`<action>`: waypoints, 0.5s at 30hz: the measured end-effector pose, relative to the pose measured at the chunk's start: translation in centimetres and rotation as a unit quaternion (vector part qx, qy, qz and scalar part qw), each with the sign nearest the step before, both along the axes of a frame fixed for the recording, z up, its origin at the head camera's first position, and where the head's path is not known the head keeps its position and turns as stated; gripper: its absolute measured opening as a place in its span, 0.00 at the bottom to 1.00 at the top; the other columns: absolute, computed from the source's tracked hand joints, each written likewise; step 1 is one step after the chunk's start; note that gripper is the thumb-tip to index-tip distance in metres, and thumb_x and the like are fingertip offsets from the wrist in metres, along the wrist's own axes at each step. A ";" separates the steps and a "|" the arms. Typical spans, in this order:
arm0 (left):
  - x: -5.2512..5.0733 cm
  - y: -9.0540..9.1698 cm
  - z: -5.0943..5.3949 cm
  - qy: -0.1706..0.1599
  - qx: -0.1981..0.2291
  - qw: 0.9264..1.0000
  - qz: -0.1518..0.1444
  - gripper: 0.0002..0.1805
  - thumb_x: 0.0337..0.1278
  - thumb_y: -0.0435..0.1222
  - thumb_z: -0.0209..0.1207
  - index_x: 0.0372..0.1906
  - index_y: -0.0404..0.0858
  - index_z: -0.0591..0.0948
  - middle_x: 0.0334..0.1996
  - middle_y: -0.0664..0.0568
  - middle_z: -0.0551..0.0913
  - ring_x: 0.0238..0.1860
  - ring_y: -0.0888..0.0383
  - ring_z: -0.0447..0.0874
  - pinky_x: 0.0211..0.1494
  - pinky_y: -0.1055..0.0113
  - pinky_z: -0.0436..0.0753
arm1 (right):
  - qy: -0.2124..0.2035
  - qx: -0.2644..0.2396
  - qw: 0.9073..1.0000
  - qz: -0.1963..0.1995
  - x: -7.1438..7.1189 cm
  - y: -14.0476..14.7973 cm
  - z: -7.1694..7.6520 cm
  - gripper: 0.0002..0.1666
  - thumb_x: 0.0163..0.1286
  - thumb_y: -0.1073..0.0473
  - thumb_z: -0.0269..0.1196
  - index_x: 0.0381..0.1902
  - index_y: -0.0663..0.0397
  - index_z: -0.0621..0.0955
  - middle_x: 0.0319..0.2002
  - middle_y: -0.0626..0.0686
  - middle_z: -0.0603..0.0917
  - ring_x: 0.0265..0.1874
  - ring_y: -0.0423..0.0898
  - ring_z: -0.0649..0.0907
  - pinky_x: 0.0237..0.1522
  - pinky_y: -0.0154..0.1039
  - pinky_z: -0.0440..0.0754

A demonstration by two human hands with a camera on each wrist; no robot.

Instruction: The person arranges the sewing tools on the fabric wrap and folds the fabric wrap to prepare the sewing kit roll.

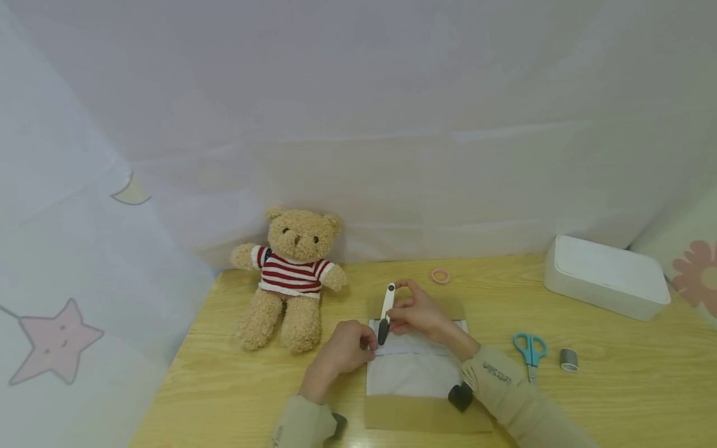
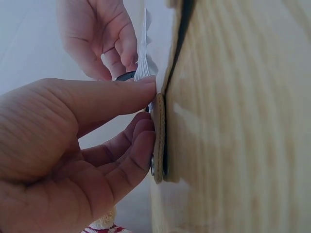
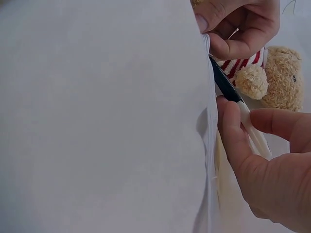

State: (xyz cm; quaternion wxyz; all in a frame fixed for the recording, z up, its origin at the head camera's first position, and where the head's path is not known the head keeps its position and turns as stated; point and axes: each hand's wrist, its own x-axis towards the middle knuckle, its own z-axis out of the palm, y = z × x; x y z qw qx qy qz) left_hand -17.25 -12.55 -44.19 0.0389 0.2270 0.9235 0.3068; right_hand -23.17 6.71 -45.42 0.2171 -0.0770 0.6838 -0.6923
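A white and black tool (image 1: 386,311), slim and long, is pinched between the thumb and fingers of my right hand (image 1: 417,314); its black end points down at white cloth (image 1: 411,373). In the right wrist view the tool's dark part (image 3: 224,80) lies close to the cloth's layered edge (image 3: 210,97). My left hand (image 1: 347,348) pinches the cloth's left edge; the left wrist view has its thumb on gathered white layers (image 2: 142,63), beside a tan stitched edge (image 2: 159,141). Beneath the cloth lies a tan piece (image 1: 420,413).
A teddy bear (image 1: 291,274) in a striped shirt sits at the left back. Behind the hands lies a pink ring (image 1: 440,276). Blue scissors (image 1: 529,350) and a grey spool (image 1: 568,359) lie to the right, with a white box (image 1: 607,274) farther back on the wooden table (image 1: 224,386).
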 end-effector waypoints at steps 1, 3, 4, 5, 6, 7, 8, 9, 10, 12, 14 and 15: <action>0.0 0.0 0.0 0.000 -0.001 1.000 0.000 0.09 0.40 0.24 0.68 0.21 0.39 0.81 0.19 0.58 0.74 0.25 0.65 0.68 0.32 0.70 0.71 | 0.001 -0.003 1.000 0.003 0.0 0.0 0.0 0.37 0.63 0.74 0.60 0.65 0.56 0.56 0.36 0.61 0.82 0.26 0.49 0.84 0.30 0.42 0.84; 0.1 0.0 0.1 0.000 -0.004 1.000 0.001 0.09 0.40 0.25 0.68 0.21 0.39 0.81 0.19 0.57 0.74 0.25 0.64 0.68 0.32 0.69 0.70 | 0.006 -0.004 1.000 0.008 -0.1 0.0 -0.1 0.39 0.63 0.74 0.60 0.66 0.54 0.55 0.34 0.61 0.82 0.25 0.50 0.85 0.29 0.42 0.84; 0.1 0.0 0.1 0.000 -0.005 1.000 0.001 0.09 0.40 0.25 0.68 0.20 0.39 0.81 0.19 0.57 0.74 0.25 0.64 0.68 0.32 0.69 0.70 | 0.008 -0.005 1.000 0.013 -0.1 0.0 -0.1 0.39 0.63 0.75 0.60 0.66 0.54 0.55 0.34 0.62 0.83 0.25 0.50 0.85 0.29 0.42 0.84; 0.2 0.0 0.1 0.001 -0.006 1.000 0.001 0.09 0.40 0.25 0.68 0.20 0.39 0.81 0.19 0.57 0.74 0.25 0.64 0.68 0.32 0.69 0.70 | 0.011 -0.004 1.000 0.018 -0.1 0.0 -0.1 0.39 0.63 0.75 0.59 0.66 0.54 0.55 0.34 0.62 0.83 0.25 0.50 0.85 0.29 0.42 0.84; 0.2 0.0 0.1 0.001 -0.006 1.000 0.002 0.09 0.40 0.25 0.68 0.20 0.40 0.81 0.19 0.57 0.73 0.25 0.64 0.67 0.32 0.70 0.70 | 0.013 -0.002 1.000 0.023 0.0 0.0 -0.1 0.39 0.63 0.75 0.59 0.66 0.54 0.55 0.33 0.62 0.83 0.25 0.51 0.85 0.29 0.42 0.84; 0.1 0.0 0.1 0.001 -0.006 1.000 0.003 0.09 0.40 0.25 0.68 0.20 0.40 0.81 0.19 0.58 0.73 0.25 0.64 0.67 0.31 0.70 0.69 | 0.015 -0.001 1.000 0.027 0.0 0.0 -0.1 0.38 0.63 0.75 0.59 0.65 0.54 0.56 0.33 0.63 0.83 0.25 0.51 0.85 0.28 0.43 0.84; 0.1 0.0 0.2 0.001 -0.005 1.000 0.004 0.09 0.40 0.25 0.68 0.20 0.40 0.81 0.19 0.58 0.73 0.24 0.64 0.67 0.30 0.70 0.69 | 0.017 0.001 0.999 0.031 0.0 0.0 -0.1 0.38 0.63 0.75 0.59 0.65 0.53 0.56 0.33 0.63 0.83 0.25 0.51 0.85 0.28 0.43 0.84; 0.1 0.0 0.1 0.001 -0.005 1.000 0.004 0.09 0.41 0.25 0.68 0.19 0.40 0.81 0.18 0.59 0.73 0.24 0.64 0.67 0.30 0.70 0.69 | 0.019 0.003 0.999 0.036 0.0 0.0 -0.1 0.38 0.63 0.75 0.59 0.65 0.53 0.56 0.33 0.63 0.83 0.25 0.51 0.85 0.28 0.43 0.84; 0.1 0.0 0.1 0.000 -0.004 1.000 0.005 0.09 0.41 0.26 0.68 0.19 0.40 0.81 0.18 0.59 0.73 0.24 0.65 0.67 0.30 0.70 0.69 | 0.020 0.004 0.999 0.039 0.1 0.0 -0.1 0.38 0.63 0.75 0.59 0.65 0.53 0.56 0.33 0.63 0.83 0.25 0.51 0.85 0.28 0.43 0.84; 0.1 -0.1 0.1 -0.002 -0.003 1.000 0.005 0.09 0.42 0.26 0.68 0.19 0.40 0.81 0.19 0.60 0.73 0.24 0.65 0.67 0.30 0.70 0.70 | 0.028 0.011 0.999 0.045 0.1 -0.1 -0.1 0.37 0.62 0.76 0.59 0.64 0.54 0.57 0.32 0.63 0.83 0.25 0.51 0.85 0.28 0.43 0.84; 0.1 -0.1 0.1 -0.007 -0.002 1.000 0.006 0.09 0.42 0.27 0.68 0.20 0.41 0.81 0.19 0.60 0.74 0.24 0.65 0.68 0.30 0.70 0.70 | 0.035 0.019 0.998 0.054 0.2 -0.1 -0.1 0.37 0.62 0.76 0.59 0.64 0.55 0.58 0.31 0.63 0.83 0.24 0.50 0.85 0.28 0.42 0.84; 0.1 -0.2 0.1 -0.010 -0.002 1.000 0.007 0.09 0.43 0.27 0.68 0.20 0.41 0.81 0.19 0.60 0.74 0.25 0.65 0.68 0.31 0.70 0.70 | 0.039 0.023 0.997 0.061 0.2 -0.1 -0.1 0.36 0.62 0.76 0.59 0.64 0.56 0.58 0.30 0.63 0.83 0.24 0.49 0.84 0.28 0.42 0.84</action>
